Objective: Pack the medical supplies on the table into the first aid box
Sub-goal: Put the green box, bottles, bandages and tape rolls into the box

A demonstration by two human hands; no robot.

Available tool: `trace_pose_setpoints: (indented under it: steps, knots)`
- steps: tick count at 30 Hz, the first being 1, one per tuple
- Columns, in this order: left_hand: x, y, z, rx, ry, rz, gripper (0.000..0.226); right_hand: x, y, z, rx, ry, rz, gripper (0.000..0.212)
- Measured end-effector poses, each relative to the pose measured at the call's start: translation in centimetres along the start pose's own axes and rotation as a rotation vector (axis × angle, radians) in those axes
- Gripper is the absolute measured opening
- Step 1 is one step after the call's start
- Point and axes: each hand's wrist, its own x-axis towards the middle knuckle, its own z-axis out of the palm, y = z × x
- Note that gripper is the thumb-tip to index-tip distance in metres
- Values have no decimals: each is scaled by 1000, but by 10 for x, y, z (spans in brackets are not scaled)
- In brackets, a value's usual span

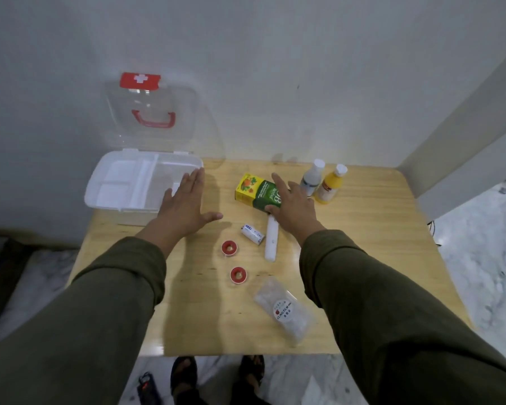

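The white first aid box stands open at the table's back left, its clear lid raised against the wall. My left hand hovers flat, fingers spread, at the box's right front corner. My right hand lies open over the yellow-green carton, fingers on its right end. A white tube, a small white roll and two red tape spools lie in the middle. A clear cling film packet lies near the front. A white bottle and a yellow bottle stand behind.
The wooden table sits against a grey wall, with a wall corner at the right. My feet in sandals stand at the front edge on a marble floor. A dark small object lies on the floor at the left.
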Motion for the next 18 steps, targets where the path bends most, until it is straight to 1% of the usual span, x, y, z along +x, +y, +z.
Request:
trace_pose_setpoints:
  steps: [6, 10, 12, 15, 18]
  knots:
    - [0, 0, 2, 17, 21, -9, 107, 12, 3, 3, 20, -33, -19, 82]
    - [1, 0, 1, -1, 11, -7, 107, 18, -3, -5, 78, 7, -48, 86]
    - [0, -1, -2, -38, 9, 8, 105, 21, -9, -13, 177, 63, -60, 83]
    - [-1, -6, -11, -109, 40, 30, 103, 23, -20, -31, 338, 190, -92, 70]
    - [-1, -19, -26, -151, 81, 24, 102, 24, -35, -52, 429, 318, -137, 64]
